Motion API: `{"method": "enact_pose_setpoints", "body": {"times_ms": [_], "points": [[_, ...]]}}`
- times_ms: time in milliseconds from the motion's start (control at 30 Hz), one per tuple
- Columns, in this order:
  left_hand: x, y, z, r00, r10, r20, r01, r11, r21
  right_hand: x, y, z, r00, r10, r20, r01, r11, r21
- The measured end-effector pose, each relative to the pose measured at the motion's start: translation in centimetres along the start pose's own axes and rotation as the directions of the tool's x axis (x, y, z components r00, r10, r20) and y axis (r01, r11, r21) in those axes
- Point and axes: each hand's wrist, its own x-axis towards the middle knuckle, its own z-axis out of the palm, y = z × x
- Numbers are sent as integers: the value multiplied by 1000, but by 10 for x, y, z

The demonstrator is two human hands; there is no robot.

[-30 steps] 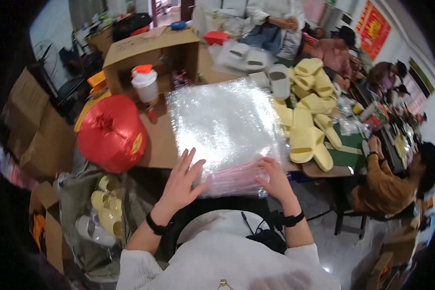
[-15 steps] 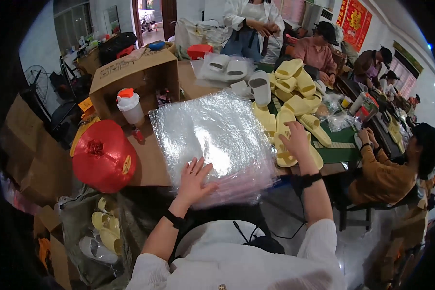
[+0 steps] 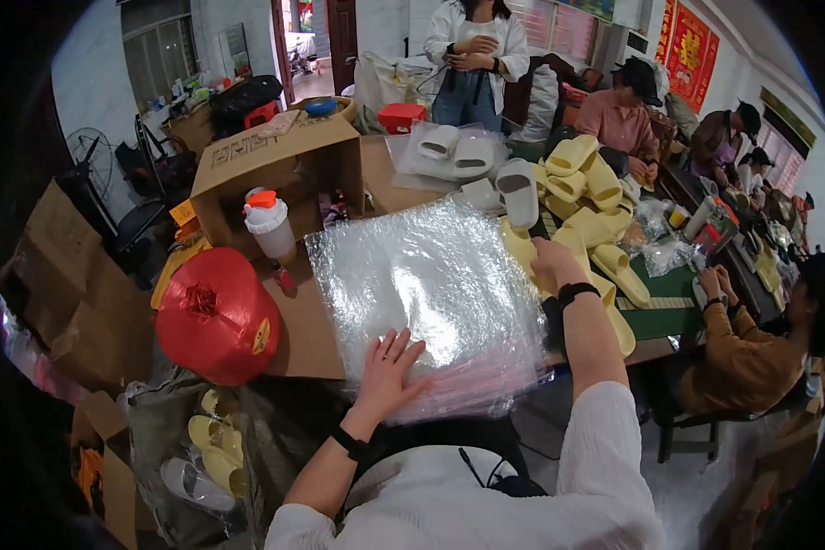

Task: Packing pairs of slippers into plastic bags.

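My left hand (image 3: 387, 378) rests flat, fingers spread, on a stack of clear plastic bags (image 3: 403, 275) with pinkish edges at the near side. To the right of the stack, my right hand (image 3: 557, 263) reaches into a heap of pale yellow slippers. Its fingers are curled at a yellow slipper (image 3: 572, 240), and the hand and wrist hide much of it. Another yellow slipper (image 3: 520, 247) lies just left of these fingers. A grey slipper (image 3: 519, 194) leans at the left side of the heap, beyond the bags.
Left of the bags are a red round bundle (image 3: 215, 316), a shaker bottle (image 3: 270, 229) and an open cardboard box (image 3: 280, 156). A sack (image 3: 275, 458) with slippers stands low at left. White slippers (image 3: 456, 153) lie at the back. Several co-workers sit or stand around the tables.
My right hand has gone from spread fingers on a yellow slipper to curled fingers. My left hand stays flat on the bags. The whole view has shifted slightly.
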Motion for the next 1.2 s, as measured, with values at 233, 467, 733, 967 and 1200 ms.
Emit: {"method": "enact_pose_setpoints", "body": {"times_ms": [233, 467, 733, 967, 1200], "points": [[-5, 0, -3, 999, -34, -13, 33, 999, -23, -26, -10, -17, 996, 28, -85, -17, 991, 136], [-6, -2, -4, 998, -57, 25, 57, 998, -2, -107, -7, -108, 926, 111, -362, -31, 975, 219], [-7, -2, -4, 998, -54, -11, 54, 998, -21, -181, -21, -146, 991, 89, 103, -100, -39, 994], [-5, 0, -5, 999, -23, -35, 24, 999, 24, -179, -85, -69, 947, -206, 247, -311, -390, 867], [-9, -5, 6, 998, -16, -62, 18, 999, 28, -154, -152, -25, 954, -240, 180, -177, 33, 984]]}}
